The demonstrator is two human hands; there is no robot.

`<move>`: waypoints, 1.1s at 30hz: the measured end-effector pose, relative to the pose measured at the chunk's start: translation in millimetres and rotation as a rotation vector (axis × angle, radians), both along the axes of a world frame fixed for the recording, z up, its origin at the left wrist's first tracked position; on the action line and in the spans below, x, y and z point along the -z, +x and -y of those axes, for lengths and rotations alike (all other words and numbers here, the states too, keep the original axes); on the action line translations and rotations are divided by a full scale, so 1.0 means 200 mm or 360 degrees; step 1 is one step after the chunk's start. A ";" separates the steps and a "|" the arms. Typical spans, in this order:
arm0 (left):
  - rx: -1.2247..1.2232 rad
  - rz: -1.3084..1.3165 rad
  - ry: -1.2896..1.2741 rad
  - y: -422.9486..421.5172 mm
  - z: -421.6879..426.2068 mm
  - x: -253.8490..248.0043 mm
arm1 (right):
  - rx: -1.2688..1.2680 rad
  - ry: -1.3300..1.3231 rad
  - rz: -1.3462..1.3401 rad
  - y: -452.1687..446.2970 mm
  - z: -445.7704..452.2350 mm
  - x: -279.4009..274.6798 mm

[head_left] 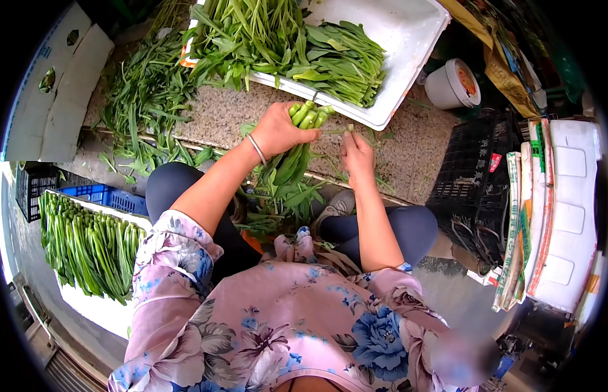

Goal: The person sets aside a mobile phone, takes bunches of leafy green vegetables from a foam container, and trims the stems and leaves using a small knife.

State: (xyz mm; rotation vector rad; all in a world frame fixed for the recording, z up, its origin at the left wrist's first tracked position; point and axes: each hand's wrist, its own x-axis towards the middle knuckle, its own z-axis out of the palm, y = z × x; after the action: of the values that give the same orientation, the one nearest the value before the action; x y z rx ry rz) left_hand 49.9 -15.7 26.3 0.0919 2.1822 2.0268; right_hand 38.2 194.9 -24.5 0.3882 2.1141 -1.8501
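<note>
My left hand [284, 130] is wrapped around a bunch of leafy green stalks [308, 117], thick cut ends upward and leaves [291, 173] hanging below the fist. A bracelet circles that wrist. Just to the right, my right hand [358, 157] pinches a thin green stem [349, 128] between thumb and fingers; the stem seems to reach toward the bunch. Beyond both hands, a white foam box [408, 55] holds loose greens [251, 32] on its left and a flatter bundle of greens [346, 62] in its middle.
Loose leafy stems [147, 98] lie over the stone ledge [219, 114]. Left of me, lined-up greens [88, 242] rest on a white surface near a blue crate [98, 194]. A lidded white bucket [453, 85], black crates [470, 170] and stacked foam boxes [565, 215] stand at right.
</note>
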 end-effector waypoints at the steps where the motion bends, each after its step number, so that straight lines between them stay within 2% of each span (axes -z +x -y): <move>1: -0.0087 0.0084 -0.0041 0.00 0.00 -0.01 | -0.0005 0.0254 -0.0128 -0.02 0.00 0.03; 2: -0.0087 0.0081 -0.0045 0.00 0.01 -0.02 | 0.0005 0.0522 -0.0240 -0.04 0.00 0.07; 4: -0.0285 0.0233 0.0384 0.01 0.01 -0.07 | -0.0093 0.0873 -0.0425 -0.09 -0.03 0.01; 5: -0.0344 0.0258 0.0419 0.00 0.01 -0.08 | -0.0051 0.0560 -0.0511 -0.19 -0.07 0.06; 7: -0.0357 0.0269 0.0528 -0.01 0.01 -0.08 | 0.0066 0.1044 -0.0567 -0.30 -0.01 -0.13; 9: -0.0393 0.0254 0.0705 -0.01 0.01 -0.09 | -0.0001 0.1351 -0.0983 -0.47 -0.01 -0.13; 10: -0.0396 0.0249 0.0705 -0.01 0.00 -0.11 | -0.0045 0.1538 -0.1025 -0.55 0.00 -0.11; 12: -0.0463 0.0162 0.0721 -0.01 0.00 -0.13 | -0.0197 0.1652 -0.0895 -0.68 0.01 -0.08; 14: -0.0471 0.0103 0.0687 -0.02 0.00 -0.11 | -0.0268 0.1721 -0.0971 -0.76 0.00 -0.02; 16: -0.0383 0.0292 0.0405 -0.01 0.02 -0.12 | -0.0336 0.1790 -0.1035 -0.78 0.01 -0.01; 18: -0.0369 0.0312 0.0334 -0.02 0.04 -0.07 | -0.0197 0.1706 -0.0965 -0.79 0.01 -0.02; 20: -0.0324 -0.0041 -0.0124 -0.03 0.05 -0.03 | -0.0181 0.1609 -0.0976 -0.77 0.00 -0.03; 21: -0.0341 -0.0193 -0.0309 -0.03 0.04 0.00 | -0.0116 0.1142 -0.0852 -0.71 0.02 -0.08; 22: -0.0339 -0.0187 -0.0304 -0.02 0.04 -0.02 | -0.0049 0.0678 -0.0718 -0.65 0.04 -0.14; 23: -0.0321 -0.0470 -0.0567 -0.01 0.03 -0.05 | -0.0048 0.0478 -0.0749 -0.58 0.05 -0.18; 24: -0.0300 -0.0754 -0.0829 0.00 0.02 -0.07 | -0.0044 0.0481 -0.0746 -0.51 0.06 -0.22; 26: -0.0236 -0.0784 -0.0832 0.01 -0.01 -0.08 | -0.0259 0.0124 -0.0550 -0.38 0.08 -0.27; 28: -0.0053 -0.1008 -0.1116 0.03 -0.02 -0.11 | -0.0323 -0.0036 -0.0398 -0.26 0.11 -0.29; 33: 0.0039 -0.0844 -0.1063 0.04 -0.04 -0.07 | -0.0401 -0.0227 -0.0248 -0.11 0.11 -0.29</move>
State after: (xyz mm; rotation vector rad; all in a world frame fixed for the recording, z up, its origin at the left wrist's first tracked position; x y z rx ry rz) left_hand 58.1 -7.9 39.5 0.6192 3.0296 1.2458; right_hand 16.1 173.6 34.0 -0.0559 2.0019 -1.9174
